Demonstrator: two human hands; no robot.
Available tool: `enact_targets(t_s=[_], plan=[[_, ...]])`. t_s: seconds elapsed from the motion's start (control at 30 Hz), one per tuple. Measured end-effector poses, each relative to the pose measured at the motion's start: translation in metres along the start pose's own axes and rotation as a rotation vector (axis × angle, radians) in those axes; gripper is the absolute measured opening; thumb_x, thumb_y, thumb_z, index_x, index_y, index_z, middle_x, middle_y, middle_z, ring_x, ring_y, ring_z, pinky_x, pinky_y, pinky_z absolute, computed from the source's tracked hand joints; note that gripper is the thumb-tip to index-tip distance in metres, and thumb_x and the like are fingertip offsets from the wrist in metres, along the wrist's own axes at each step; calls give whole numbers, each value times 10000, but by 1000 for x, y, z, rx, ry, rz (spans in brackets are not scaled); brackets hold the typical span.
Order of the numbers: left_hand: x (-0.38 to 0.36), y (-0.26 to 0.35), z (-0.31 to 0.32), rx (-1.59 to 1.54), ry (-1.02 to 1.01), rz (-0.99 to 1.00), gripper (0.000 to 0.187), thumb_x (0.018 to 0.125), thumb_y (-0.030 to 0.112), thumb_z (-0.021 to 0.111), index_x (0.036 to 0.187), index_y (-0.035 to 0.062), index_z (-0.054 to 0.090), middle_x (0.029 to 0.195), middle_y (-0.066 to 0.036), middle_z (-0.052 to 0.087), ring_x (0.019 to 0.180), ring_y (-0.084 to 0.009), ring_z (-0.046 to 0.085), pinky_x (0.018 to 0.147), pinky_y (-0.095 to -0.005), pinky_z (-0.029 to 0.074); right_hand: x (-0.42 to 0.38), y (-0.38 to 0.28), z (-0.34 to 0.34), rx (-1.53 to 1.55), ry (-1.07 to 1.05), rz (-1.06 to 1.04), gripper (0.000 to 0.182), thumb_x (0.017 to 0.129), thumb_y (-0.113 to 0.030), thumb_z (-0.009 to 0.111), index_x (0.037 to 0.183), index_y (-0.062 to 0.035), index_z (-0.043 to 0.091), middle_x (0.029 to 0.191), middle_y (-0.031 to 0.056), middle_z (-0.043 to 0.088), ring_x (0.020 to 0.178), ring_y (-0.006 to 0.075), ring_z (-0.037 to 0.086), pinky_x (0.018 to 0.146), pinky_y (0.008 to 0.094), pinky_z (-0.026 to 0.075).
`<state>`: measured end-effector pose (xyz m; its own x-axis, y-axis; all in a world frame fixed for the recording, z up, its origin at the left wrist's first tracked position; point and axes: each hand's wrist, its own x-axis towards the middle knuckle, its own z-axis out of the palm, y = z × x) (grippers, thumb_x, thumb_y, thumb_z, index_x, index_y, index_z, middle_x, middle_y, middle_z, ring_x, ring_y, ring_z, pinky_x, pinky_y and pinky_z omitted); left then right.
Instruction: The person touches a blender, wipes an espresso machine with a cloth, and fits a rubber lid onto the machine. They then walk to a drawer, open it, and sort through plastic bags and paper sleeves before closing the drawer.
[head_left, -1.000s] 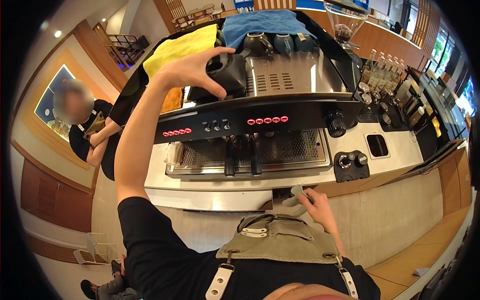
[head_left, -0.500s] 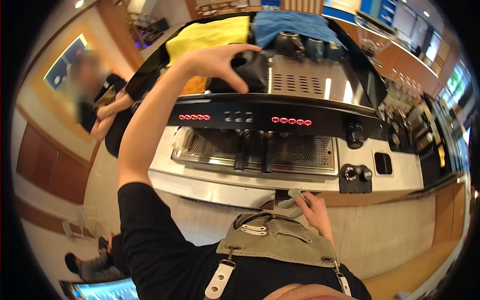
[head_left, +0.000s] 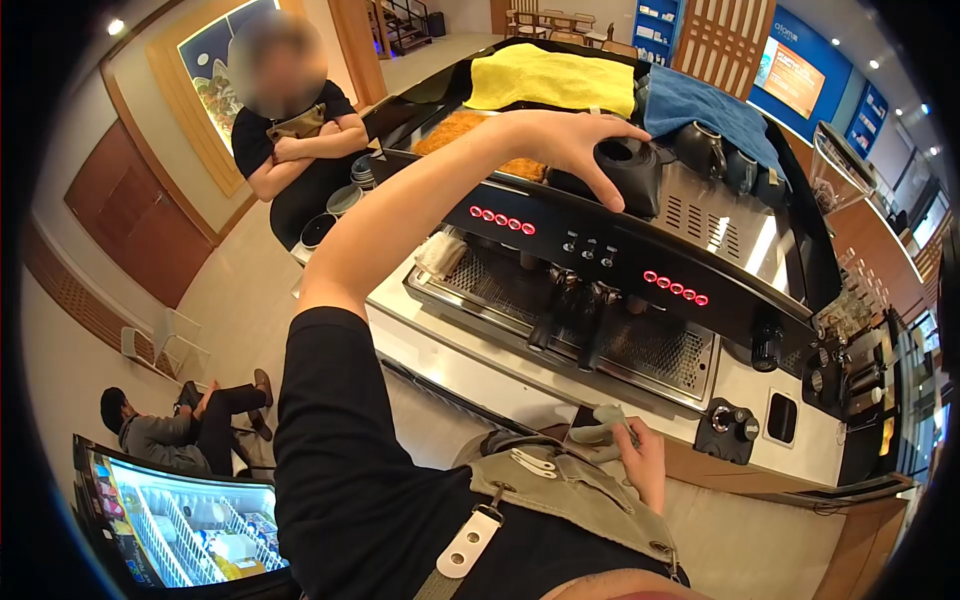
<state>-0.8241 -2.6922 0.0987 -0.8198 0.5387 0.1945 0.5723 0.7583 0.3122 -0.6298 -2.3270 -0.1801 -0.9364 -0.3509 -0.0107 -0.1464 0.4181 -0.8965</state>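
Observation:
My left hand reaches over the top of an espresso machine. Its thumb and fingers span a black box with a round opening, thumb at the front side and fingers at the back. The box rests on the machine's top, beside the slotted metal plate. Low in front of my apron, my right hand is closed on a crumpled grey-green cloth. Two black-handled portafilters sit at the middle of the machine, above the drip tray.
A yellow towel and a blue towel lie on the machine's top, with dark cups by the blue one. A tamper stand is on the counter at right. A person stands at left with folded arms; another sits behind.
My view has turned and tilted, so the machine appears lower, further right and slanted. My left hand stays around the black box, and my right hand keeps the cloth.

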Motion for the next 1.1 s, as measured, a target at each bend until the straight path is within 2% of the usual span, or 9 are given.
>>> enact_targets(t_s=[0.1, 0.17, 0.23, 0.33, 0.4, 0.57, 0.73, 0.93, 1.1], plan=[[-21, 29, 11, 331, 403, 224, 882, 831, 538, 803, 1528, 119, 463, 1575, -192, 433, 1532, -384, 280, 1278, -583, 105, 2, -1, 1, -10, 13, -30, 277, 1013, -278, 659, 997, -5, 706, 627, 29, 574, 589, 97, 502, 548, 314, 400], [-48, 76, 23, 86, 509, 470, 591, 853, 319, 833, 1365, 110, 622, 1447, -121, 589, 1439, -366, 452, 1247, -561, 224, 6, -2, 0, -86, 16, -36, 267, 986, -253, 677, 1028, 8, 710, 721, 133, 661, 636, 233, 604, 612, 349, 470], [-83, 111, 62, -354, 223, 528, 528, 864, 267, 828, 1335, 118, 642, 1394, -114, 629, 1379, -339, 524, 1198, -519, 343, 5, -6, 5, -137, -11, -62, 267, 968, -246, 689, 1042, 10, 713, 766, 189, 699, 663, 320, 656, 644, 375, 505], [-116, 127, 146, -453, -173, 501, 863, 922, 394, 761, 1604, 87, 331, 1529, -211, 483, 1343, -383, 542, 1129, -465, 449, 10, -45, 3, -177, -111, -57, 261, 948, -261, 698, 1038, -18, 723, 764, 207, 679, 689, 377, 670, 638, 414, 506], [-122, 115, 195, -576, -437, 226, 924, 904, 401, 780, 1625, 99, 288, 1436, -212, 563, 1280, -393, 577, 1071, -467, 476, 15, -48, 0, -133, -138, -266, 243, 944, -263, 696, 1038, -42, 732, 769, 204, 682, 706, 384, 678, 639, 429, 510], [-127, 107, 212, -622, -339, 84, 562, 843, 331, 853, 1311, 80, 668, 804, -126, 687, 723, -251, 657, 630, -374, 472, 9, -85, -25, -227, -206, -302, 202, 958, -265, 708, 1004, -70, 738, 772, 146, 710, 697, 358, 682, 626, 411, 516], [-140, 87, 214, -637, -227, 62, 259, 758, 163, 903, 883, -14, 760, 748, -109, 688, 677, -224, 633, 603, -338, 463, -11, -90, -24, -301, -27, -382, 290, 971, -354, 684, 956, -66, 720, 766, 154, 702, 736, 394, 675, 660, 476, 523], [-154, 73, 252, -982, -170, 32, 211, 808, 80, 856, 862, -29, 683, 897, -102, 688, 832, -196, 592, 790, -299, 447, -68, -79, -18, -227, 80, -1, 370, 914, -440, 736, 1038, -92, 724, 843, 147, 731, 827, 378, 694, 708, 477, 527], [-121, 105, 282, -747, -282, 67, 173, 840, 85, 853, 887, -16, 721, 695, -39, 681, 614, -87, 559, 564, -235, 403, -149, -32, -19, -133, 372, 162, 315, 878, -354, 796, 991, -65, 737, 858, 129, 699, 835, 337, 679, 695, 431, 511]])
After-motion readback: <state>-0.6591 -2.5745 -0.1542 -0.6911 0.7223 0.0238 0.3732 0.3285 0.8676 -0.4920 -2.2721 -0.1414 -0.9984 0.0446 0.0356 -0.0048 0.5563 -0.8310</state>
